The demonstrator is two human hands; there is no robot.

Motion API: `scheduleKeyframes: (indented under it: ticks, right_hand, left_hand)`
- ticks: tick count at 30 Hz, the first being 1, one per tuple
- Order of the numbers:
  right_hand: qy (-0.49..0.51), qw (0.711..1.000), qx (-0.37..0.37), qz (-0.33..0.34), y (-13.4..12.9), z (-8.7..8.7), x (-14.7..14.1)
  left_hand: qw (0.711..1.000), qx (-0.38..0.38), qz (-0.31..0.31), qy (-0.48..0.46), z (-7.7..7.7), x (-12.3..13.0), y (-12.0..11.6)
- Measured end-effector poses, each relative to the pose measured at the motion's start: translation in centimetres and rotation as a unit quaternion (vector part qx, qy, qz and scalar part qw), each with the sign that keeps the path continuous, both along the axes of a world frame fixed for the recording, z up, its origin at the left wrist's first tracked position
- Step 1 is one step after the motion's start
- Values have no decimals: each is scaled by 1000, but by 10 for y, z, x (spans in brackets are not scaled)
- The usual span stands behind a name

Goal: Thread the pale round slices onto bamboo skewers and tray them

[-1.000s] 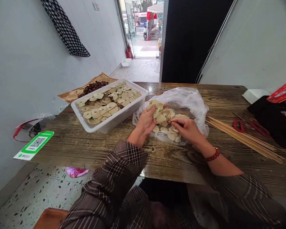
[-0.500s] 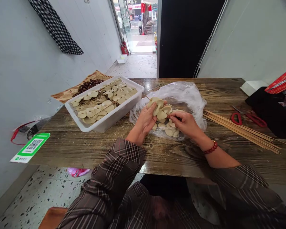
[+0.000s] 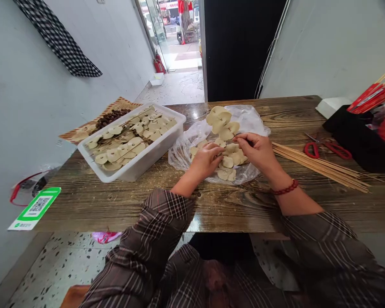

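Note:
Between the fingertips of my right hand (image 3: 255,152) is the end of a thin bamboo skewer, mostly covered by several pale beige flat slices (image 3: 223,122) threaded on it. They are held up above a loose pile of the same slices (image 3: 231,154), whose exact food I cannot make out. The pile lies on a crumpled clear plastic bag (image 3: 189,139). Reaching over the pile's left side, my left hand (image 3: 207,162) has its fingers bent and thumb apart. Its fingertips touch or hover just over the loose slices.
A white plastic tub (image 3: 131,167) of skewered slices stands left, beside dark brown pieces (image 3: 112,118) on a woven mat. Bare bamboo skewers (image 3: 321,169), red-handled scissors (image 3: 330,147) and a black holder (image 3: 346,128) lie right. A green QR card (image 3: 35,207) is at the left edge.
My left hand has let go of the threaded slices and moved down to the loose pile. The right hand now holds the skewer alone, raised. The whole view has shifted slightly.

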State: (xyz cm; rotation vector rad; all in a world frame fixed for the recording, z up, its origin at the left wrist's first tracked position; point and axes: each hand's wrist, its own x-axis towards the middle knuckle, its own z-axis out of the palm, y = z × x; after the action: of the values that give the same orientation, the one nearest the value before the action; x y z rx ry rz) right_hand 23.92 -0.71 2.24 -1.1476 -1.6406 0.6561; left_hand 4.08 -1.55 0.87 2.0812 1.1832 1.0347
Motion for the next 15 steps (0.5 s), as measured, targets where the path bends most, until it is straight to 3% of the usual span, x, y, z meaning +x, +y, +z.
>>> scheduleKeyframes:
  ticks: [4,8,15]
  right_hand:
    - [-2,1000,-2,14,-2,3,-3]
    - [-1,1000,-2,22,-3,5,-3]
    - [-13,1000,1,20,-3,3,-3]
  left_hand:
    - [992,32,-71,97,0,4,-4]
    - [986,26,-115,119,2,0,-5]
    - [991,1,-105,78,-2,0,-2]
